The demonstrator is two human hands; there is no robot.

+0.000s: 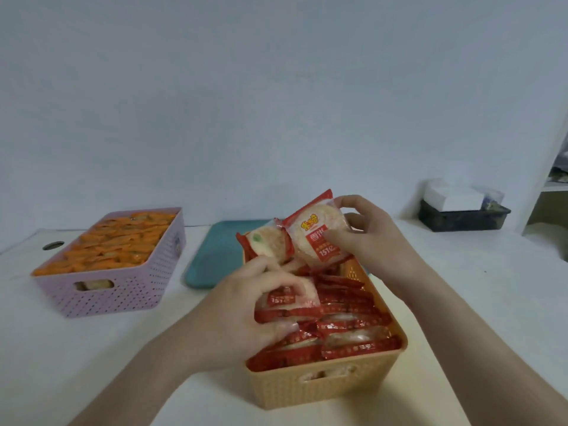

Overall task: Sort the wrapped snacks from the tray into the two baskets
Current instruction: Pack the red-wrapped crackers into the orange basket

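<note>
Head view: right hand (365,238) pinches red-edged snack (316,232).

Dim, soft, slightly blurred picture, with wide-angle bending at edges.

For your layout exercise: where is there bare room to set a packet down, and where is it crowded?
Bare table: between purple basket and orange basket; right of it toward the black box. Visible part of teal tray is bare. Crowded: orange basket, left hand and right hand there.
</note>
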